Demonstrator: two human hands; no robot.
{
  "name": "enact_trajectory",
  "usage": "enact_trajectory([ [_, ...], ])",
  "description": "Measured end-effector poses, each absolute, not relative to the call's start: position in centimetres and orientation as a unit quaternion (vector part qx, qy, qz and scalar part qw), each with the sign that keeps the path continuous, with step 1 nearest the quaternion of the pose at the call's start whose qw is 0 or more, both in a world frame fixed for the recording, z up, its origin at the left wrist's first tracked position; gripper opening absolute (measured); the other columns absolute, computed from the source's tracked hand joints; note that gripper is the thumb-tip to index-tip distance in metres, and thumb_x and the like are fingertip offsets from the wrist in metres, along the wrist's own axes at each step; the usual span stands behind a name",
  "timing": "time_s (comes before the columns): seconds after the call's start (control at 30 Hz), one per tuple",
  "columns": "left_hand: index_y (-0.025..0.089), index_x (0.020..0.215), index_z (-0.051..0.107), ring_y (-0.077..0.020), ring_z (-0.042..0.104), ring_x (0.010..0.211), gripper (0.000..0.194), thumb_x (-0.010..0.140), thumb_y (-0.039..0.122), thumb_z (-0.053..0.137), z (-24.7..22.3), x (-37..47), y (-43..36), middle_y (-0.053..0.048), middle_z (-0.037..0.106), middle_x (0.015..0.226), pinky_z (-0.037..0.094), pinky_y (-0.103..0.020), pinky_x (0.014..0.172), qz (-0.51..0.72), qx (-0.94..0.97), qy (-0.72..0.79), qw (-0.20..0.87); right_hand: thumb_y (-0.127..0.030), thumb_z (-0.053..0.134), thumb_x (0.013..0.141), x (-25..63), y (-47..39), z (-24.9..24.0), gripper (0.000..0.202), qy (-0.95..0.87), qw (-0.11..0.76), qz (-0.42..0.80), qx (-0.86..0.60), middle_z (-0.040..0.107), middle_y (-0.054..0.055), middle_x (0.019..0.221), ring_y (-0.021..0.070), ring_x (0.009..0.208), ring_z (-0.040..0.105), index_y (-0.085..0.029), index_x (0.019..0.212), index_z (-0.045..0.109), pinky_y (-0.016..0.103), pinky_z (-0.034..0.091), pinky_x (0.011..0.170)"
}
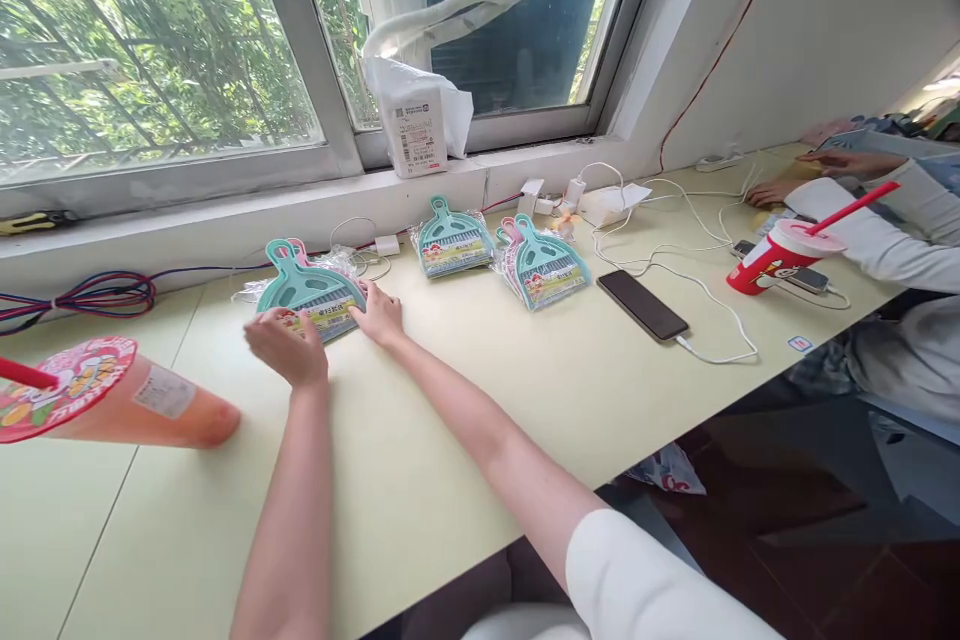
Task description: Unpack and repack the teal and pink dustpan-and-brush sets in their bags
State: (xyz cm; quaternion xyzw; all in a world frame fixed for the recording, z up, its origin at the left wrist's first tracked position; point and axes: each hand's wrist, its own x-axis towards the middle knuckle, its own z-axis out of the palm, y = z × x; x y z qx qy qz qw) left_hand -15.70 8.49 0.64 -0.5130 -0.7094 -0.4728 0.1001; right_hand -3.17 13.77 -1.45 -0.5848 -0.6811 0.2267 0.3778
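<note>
A teal dustpan and brush set [311,290] in clear wrap lies on the table, with a pink handle showing behind its teal one. My right hand [381,317] grips its right edge, thumb at the front corner and fingers along the side. At the front left of the same set, my left hand [289,350] is held with fingers stretched out; whether it touches the wrap is hard to tell. Farther right are a second teal set [454,245] and a third wrapped stack [547,265] of teal and pink.
A tall drink cup [180,410] stands at left, close to my left arm. To the right are a black phone [643,304] on a cable, a red cup [772,260] with a straw, and another person's hands [772,192]. Chargers and cables [667,210] run along the wall.
</note>
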Motion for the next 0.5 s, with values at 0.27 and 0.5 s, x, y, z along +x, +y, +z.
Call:
enact_trajectory([
  [0.27,0.02,0.075,0.062,-0.0228,0.061,0.08,0.034,0.092,0.039,0.039,-0.1,-15.9,10.1,-0.008,0.067,0.08,0.045,-0.032,0.08,-0.341,-0.668,-0.66,-0.054,-0.035,0.058,0.094,-3.0,13.6,-1.0,0.055,-0.679,0.383,0.227,-0.583,0.057,0.009,0.138,0.0224,0.128,0.053,-0.026,0.142,0.034,0.041,0.039,0.106],
  [0.5,0.02,0.079,0.066,-0.0251,0.062,0.079,0.032,0.09,0.04,0.043,0.4,-15.7,9.6,-0.009,0.069,0.081,0.043,-0.032,0.073,-0.319,-0.648,-0.691,-0.035,-0.036,0.038,0.103,-2.9,8.9,1.4,0.053,-0.662,0.496,0.15,-0.542,0.035,0.016,0.154,0.0212,0.147,0.03,-0.018,0.151,0.024,0.041,0.034,0.114],
])
